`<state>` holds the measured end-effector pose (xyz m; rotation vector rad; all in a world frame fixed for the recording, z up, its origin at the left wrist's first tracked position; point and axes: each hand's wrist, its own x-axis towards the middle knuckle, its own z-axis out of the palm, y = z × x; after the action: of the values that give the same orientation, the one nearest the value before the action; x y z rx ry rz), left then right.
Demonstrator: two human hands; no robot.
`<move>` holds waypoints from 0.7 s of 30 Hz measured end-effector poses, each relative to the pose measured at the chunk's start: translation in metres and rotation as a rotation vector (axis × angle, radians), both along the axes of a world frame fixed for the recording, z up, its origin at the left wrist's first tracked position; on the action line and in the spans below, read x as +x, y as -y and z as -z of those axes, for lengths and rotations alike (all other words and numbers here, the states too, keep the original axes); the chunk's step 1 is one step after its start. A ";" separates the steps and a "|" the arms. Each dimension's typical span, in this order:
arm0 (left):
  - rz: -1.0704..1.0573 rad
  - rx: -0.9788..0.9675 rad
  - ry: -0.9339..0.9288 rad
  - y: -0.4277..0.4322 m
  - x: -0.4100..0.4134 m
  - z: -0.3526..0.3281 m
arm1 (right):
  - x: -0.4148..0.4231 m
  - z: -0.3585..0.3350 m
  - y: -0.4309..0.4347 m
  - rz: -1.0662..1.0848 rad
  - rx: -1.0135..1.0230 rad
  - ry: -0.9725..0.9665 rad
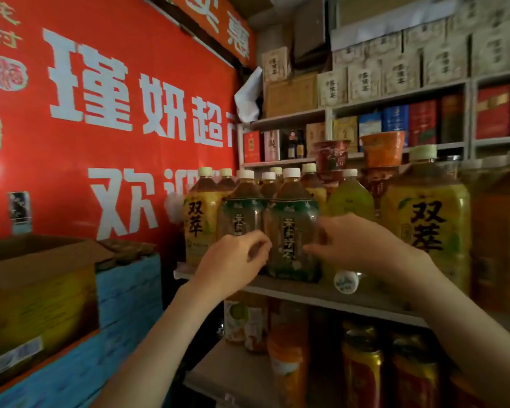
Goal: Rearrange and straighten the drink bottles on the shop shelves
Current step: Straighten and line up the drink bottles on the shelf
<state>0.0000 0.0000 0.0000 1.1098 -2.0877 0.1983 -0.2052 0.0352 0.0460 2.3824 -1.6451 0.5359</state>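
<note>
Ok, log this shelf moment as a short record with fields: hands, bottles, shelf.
left hand: fingers curled, at the front green-label bottle, left side; grip unclear
right hand: at that bottle's right side; grip unclear
front green-label bottle: upright, near the shelf edge
second green-label bottle: upright, just left of it
lying bottle: on its side, white cap toward the camera, below the right hand
</note>
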 end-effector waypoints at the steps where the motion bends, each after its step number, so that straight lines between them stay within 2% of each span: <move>1: 0.013 -0.011 0.011 0.008 0.002 0.001 | 0.002 0.006 0.000 0.053 0.045 -0.032; 5: 0.106 -0.154 0.067 0.035 0.000 0.001 | 0.006 0.024 -0.007 0.258 0.006 -0.157; 9: 0.275 -0.287 0.057 0.043 -0.008 0.004 | 0.014 0.043 -0.021 0.368 -0.026 -0.176; 14: 0.372 -0.556 0.021 0.046 -0.015 -0.014 | 0.023 0.044 -0.027 0.412 -0.046 -0.148; 18: 0.326 -0.592 0.031 0.047 -0.020 -0.030 | 0.017 0.037 -0.027 0.406 -0.044 -0.133; 21: 0.279 -0.549 0.088 0.054 -0.026 -0.036 | 0.010 0.016 -0.027 0.341 -0.109 0.027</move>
<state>-0.0264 -0.0536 0.0362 0.4846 -2.0557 0.6463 -0.1955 0.0617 0.0303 1.9678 -1.9254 0.5769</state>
